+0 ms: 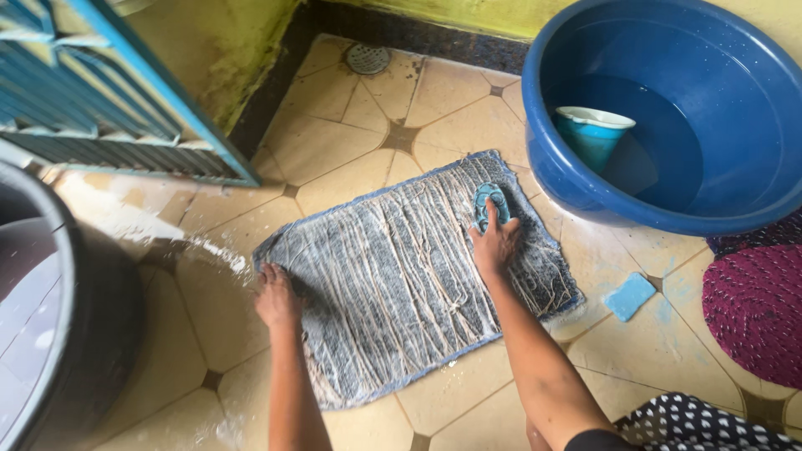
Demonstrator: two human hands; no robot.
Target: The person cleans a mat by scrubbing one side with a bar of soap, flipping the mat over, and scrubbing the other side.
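Nearest, the left hand presses flat, fingers spread, on the mat's left edge, pinning it to the wet floor. Farther out, the right hand grips a teal brush near the mat's far right corner, its long axis pointing away. Beyond, a blue basin holds water and a cup.

Bathroom floor, bits lying abt

Big round blue plastic basin w/ water & teal plastic mug; blue soap bar; round maroon braided mat; metal floor drain.
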